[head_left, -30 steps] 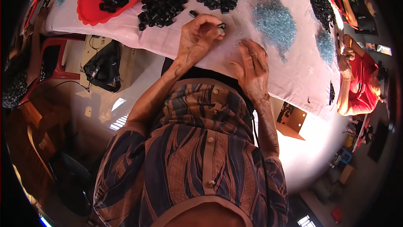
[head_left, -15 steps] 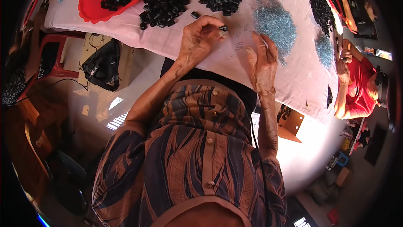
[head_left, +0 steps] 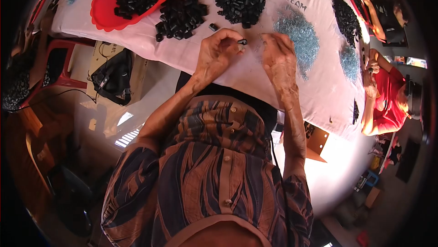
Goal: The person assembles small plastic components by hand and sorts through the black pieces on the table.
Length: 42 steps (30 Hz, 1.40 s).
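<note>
My left hand (head_left: pixel 218 55) is closed, pinching a small black cylindrical piece (head_left: pixel 242 42) between thumb and forefinger, its end pointing right. Facing it, a short gap away, my right hand (head_left: pixel 279 60) has its fingers drawn together in a pinch; whatever lies between the tips is too small to make out. Just beyond the right hand spreads a pile of tiny clear-bluish pieces (head_left: pixel 301 41). One loose black piece (head_left: pixel 213 27) rests on the cloth above my left hand. Heaps of similar black pieces (head_left: pixel 181 15) lie farther up.
A pink cloth (head_left: pixel 132 41) covers the table. On it stands a red scalloped tray (head_left: pixel 101 12) holding black pieces. More black pieces (head_left: pixel 345 18) lie at the right, near a co-worker in a red shirt (head_left: pixel 388 96). A black bag (head_left: pixel 112 76) sits left, below table level.
My right hand has turned and its spread fingers have closed into a pinch. The left hand keeps the black piece, almost in place. The whole view has shifted slightly downward.
</note>
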Each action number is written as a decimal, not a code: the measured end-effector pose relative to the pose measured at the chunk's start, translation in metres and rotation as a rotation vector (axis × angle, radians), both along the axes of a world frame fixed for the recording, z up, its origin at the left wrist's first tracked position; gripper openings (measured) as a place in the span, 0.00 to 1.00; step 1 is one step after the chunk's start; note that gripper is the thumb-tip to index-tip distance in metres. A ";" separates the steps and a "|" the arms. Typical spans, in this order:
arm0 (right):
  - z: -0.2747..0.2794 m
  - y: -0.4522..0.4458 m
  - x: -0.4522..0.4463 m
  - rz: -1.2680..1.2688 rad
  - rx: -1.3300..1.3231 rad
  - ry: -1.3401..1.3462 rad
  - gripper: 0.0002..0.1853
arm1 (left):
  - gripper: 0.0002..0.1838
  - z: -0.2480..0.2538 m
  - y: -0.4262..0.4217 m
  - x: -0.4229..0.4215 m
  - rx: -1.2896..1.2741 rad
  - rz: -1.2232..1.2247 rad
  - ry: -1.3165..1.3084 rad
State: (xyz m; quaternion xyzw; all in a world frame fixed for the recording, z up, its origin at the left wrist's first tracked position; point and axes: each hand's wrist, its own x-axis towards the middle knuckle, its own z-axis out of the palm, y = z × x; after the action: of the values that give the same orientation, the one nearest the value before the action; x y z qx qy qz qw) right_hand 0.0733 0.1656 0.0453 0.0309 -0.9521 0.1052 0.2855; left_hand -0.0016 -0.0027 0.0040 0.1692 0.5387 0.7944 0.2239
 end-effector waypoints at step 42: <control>-0.002 -0.007 -0.017 0.097 -1.082 -0.069 0.07 | 0.09 0.001 0.006 -0.015 0.141 -0.079 -0.190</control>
State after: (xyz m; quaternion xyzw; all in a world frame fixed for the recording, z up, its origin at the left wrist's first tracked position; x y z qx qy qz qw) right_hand 0.0565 0.1581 0.0438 -0.0801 -0.7683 0.5944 0.2238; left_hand -0.0168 0.0034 0.0053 0.1297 0.4506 0.8335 0.2923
